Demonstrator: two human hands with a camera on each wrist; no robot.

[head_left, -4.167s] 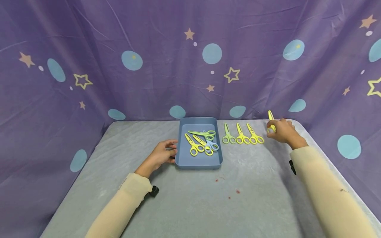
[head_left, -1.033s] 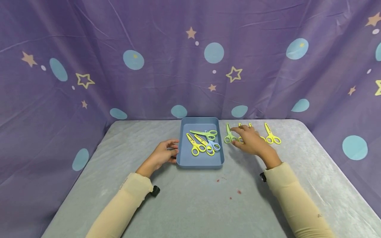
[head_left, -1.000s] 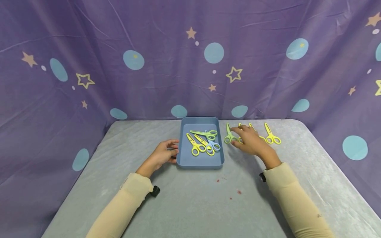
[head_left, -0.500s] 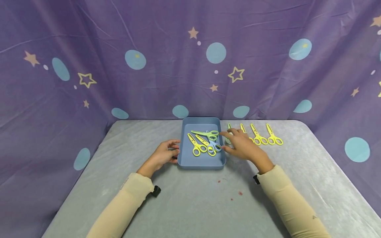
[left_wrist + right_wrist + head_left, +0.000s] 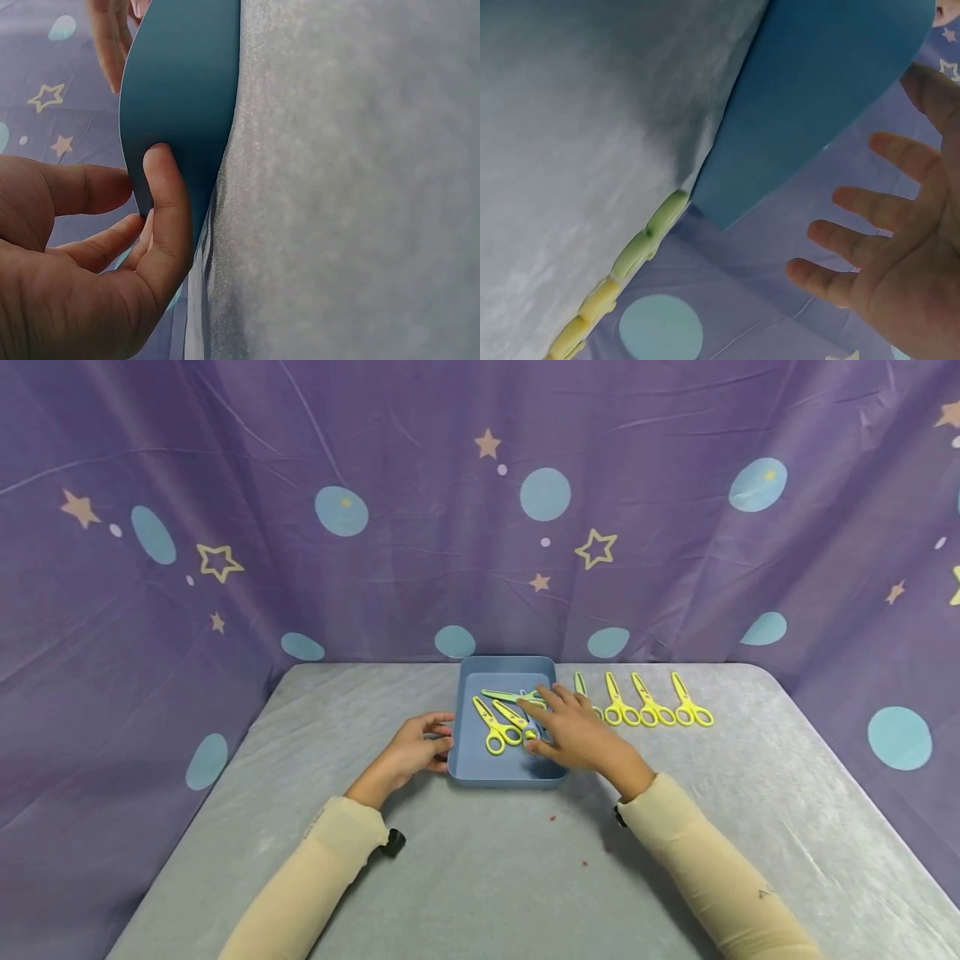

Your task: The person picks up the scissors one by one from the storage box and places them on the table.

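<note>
A blue-grey tray (image 5: 498,782) holds several children's scissors. Among them are green scissors (image 5: 501,695), two yellow pairs, one of them the leftmost yellow scissors (image 5: 491,722), and a blue pair partly hidden under my right hand. My left hand (image 5: 408,750) touches the tray's left side; in the left wrist view its fingertips lie against the outer wall (image 5: 180,82) and rim. Over the tray's right part hovers my right hand (image 5: 581,735), fingers spread. The right wrist view shows nothing in that palm.
To the tray's right, scissors lie in a row with blades pointing back: a green pair (image 5: 580,685), partly covered by my right hand, then three yellow pairs, the last being the rightmost yellow scissors (image 5: 687,703). A purple curtain (image 5: 420,568) hangs behind the grey table (image 5: 480,877).
Earlier my right hand set yellow scissors at the row's right end. It has since moved left, over the row, to above the tray. My left hand has stayed at the tray's side.
</note>
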